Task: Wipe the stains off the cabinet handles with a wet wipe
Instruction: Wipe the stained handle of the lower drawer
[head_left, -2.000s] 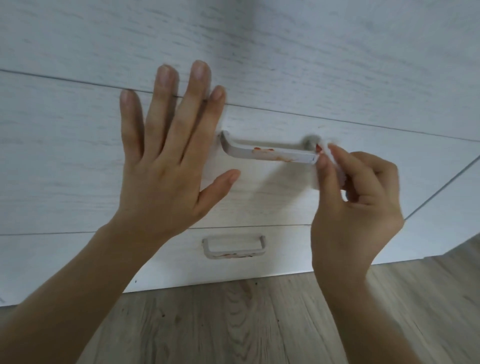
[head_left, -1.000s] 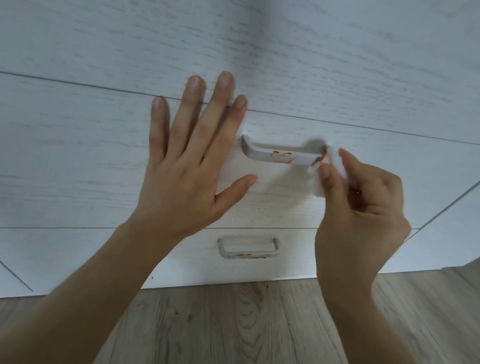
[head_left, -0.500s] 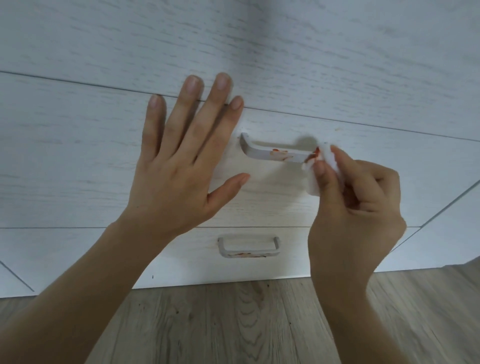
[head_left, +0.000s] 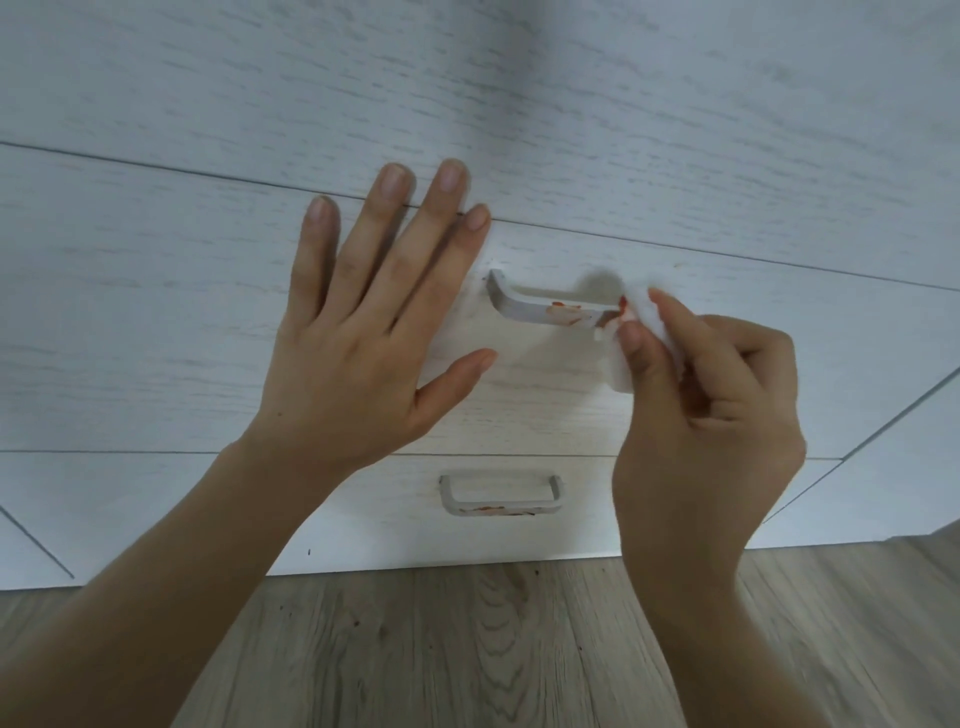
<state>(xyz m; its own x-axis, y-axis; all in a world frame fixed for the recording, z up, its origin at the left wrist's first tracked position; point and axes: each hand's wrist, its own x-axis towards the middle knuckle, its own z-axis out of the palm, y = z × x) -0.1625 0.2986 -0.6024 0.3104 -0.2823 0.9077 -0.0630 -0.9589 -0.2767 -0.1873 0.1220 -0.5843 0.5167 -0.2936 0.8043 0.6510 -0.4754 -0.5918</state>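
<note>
Here: wet wipe (head_left: 641, 317) pinched in right hand (head_left: 711, 415); touching stained handle (head_left: 550, 312).

A white cabinet (head_left: 675, 130) with faint grey wood grain fills the upper and middle part of the view. Thin dark seams split its front into stacked drawer fronts, and slanting seams cut across at the lower left and at the right edge. Below lies a wood floor (head_left: 467, 649) of grey-brown planks with clear grain and a few small dark specks. The light is soft and even
</note>
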